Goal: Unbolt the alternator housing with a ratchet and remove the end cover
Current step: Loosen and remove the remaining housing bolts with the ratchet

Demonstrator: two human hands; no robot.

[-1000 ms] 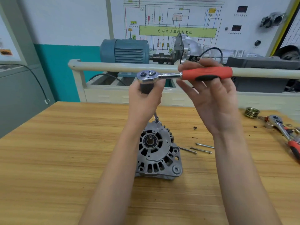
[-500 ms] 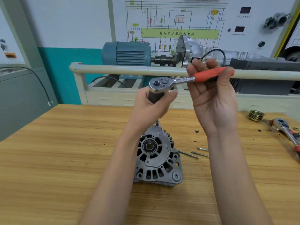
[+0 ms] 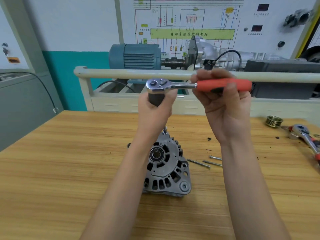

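Your right hand (image 3: 225, 108) has swung the red-handled steel ratchet (image 3: 199, 84) back level, gripping its handle. Your left hand (image 3: 155, 111) holds the black extension grip under its head. You're loosening a long bolt; swing again. Below your hands stands the grey ribbed metal alternator (image 3: 167, 167), upright.

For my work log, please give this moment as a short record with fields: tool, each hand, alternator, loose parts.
tool: ratchet, red handle, on a long extension down to the alternator top
left hand: grips the dark piece under the ratchet head
right hand: grips the red handle
alternator: on the wooden table, end cover on
loose parts: three long bolts, pulley, second ratchet
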